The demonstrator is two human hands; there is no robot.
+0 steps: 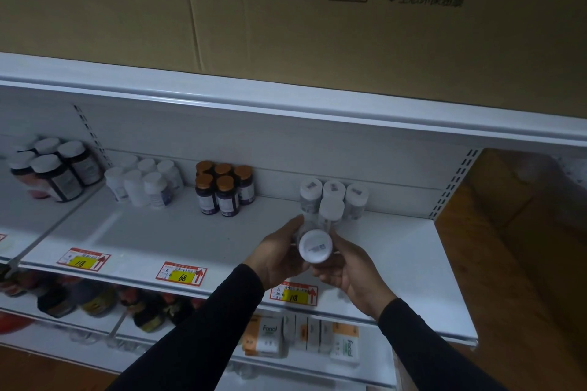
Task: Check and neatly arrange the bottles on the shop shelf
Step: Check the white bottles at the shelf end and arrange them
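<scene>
White shelf [178, 232]; white-capped bottle [315, 246] in both hands' closed grip, cap toward camera, long axis shelfward.

White-capped bottle [314, 246] — tilted, above shelf [190, 232]

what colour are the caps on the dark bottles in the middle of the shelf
Orange-brown caps, seen in the head view.

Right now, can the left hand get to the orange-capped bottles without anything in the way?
Probably yes, once freed. The left hand shares a white-capped bottle with the right hand. The orange-capped bottles stand to its left, with bare shelf in between.
</scene>
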